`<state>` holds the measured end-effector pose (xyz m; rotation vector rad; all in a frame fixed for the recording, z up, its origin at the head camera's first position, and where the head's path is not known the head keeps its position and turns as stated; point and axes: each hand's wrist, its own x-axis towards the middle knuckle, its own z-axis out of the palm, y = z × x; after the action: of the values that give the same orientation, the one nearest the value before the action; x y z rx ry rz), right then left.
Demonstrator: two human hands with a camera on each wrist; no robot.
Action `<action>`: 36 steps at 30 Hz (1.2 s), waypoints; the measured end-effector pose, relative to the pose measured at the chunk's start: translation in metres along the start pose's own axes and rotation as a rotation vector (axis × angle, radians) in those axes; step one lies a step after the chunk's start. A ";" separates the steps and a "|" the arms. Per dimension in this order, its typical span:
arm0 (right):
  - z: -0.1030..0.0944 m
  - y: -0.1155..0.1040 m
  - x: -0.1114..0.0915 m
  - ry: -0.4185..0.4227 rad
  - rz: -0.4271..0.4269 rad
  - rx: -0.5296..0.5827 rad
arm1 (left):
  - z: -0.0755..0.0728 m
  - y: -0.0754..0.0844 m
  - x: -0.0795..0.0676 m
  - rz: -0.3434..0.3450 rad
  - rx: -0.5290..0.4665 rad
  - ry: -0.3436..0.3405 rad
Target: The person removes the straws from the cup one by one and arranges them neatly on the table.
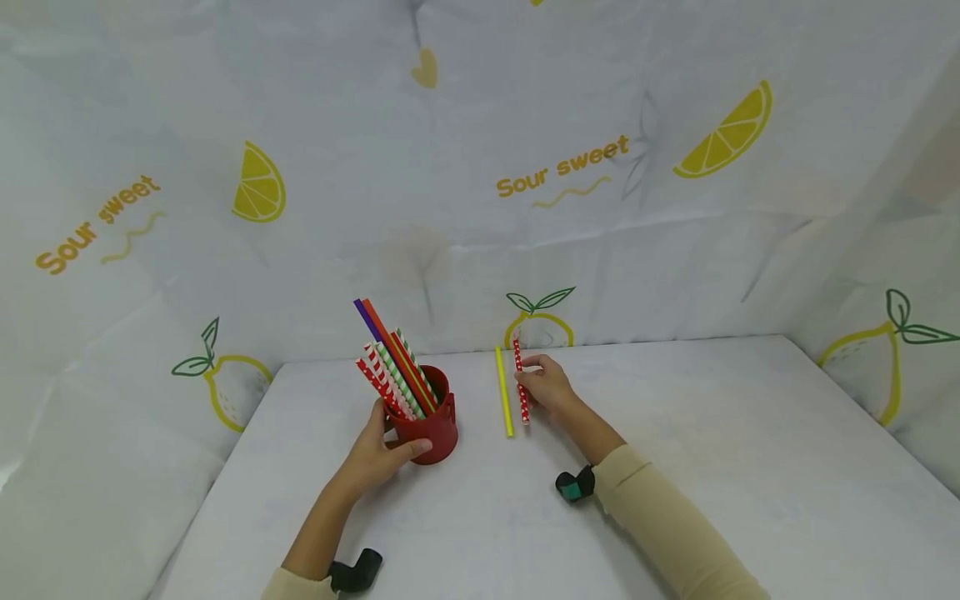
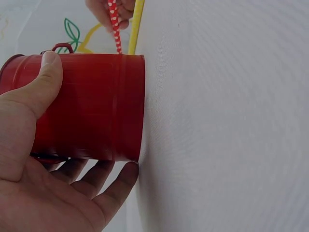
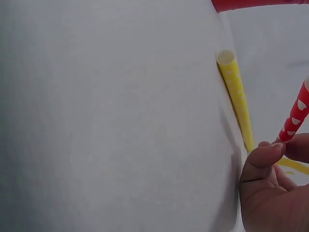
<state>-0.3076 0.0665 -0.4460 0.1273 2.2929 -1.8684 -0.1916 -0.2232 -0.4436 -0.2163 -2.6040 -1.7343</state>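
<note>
My left hand grips a small red metal bucket, thumb on the near side and fingers round the far side. In the left wrist view the bucket has a small side loop, and its base is close by the white surface. Several paper straws lean in it, striped, dotted and plain. Between thumb and fingers my right hand pinches a red straw with white hearts. A yellow straw with pale dots lies just left of that hand, between it and the bucket.
A white cloth covers the table. Behind it rises a white backdrop printed with lemons and lettering. Black wrist-worn devices sit by both sleeves.
</note>
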 end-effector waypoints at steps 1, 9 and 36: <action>-0.001 0.000 0.001 -0.007 0.001 -0.041 | 0.000 0.000 0.000 0.001 0.000 0.000; -0.005 -0.007 0.006 -0.073 -0.028 -0.359 | -0.001 0.000 0.000 -0.006 -0.005 0.002; 0.005 -0.024 0.010 -0.122 0.017 -0.701 | -0.001 -0.001 0.001 0.006 -0.005 0.000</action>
<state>-0.3215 0.0562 -0.4255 -0.0641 2.6790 -0.9370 -0.1929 -0.2245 -0.4440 -0.2234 -2.5966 -1.7393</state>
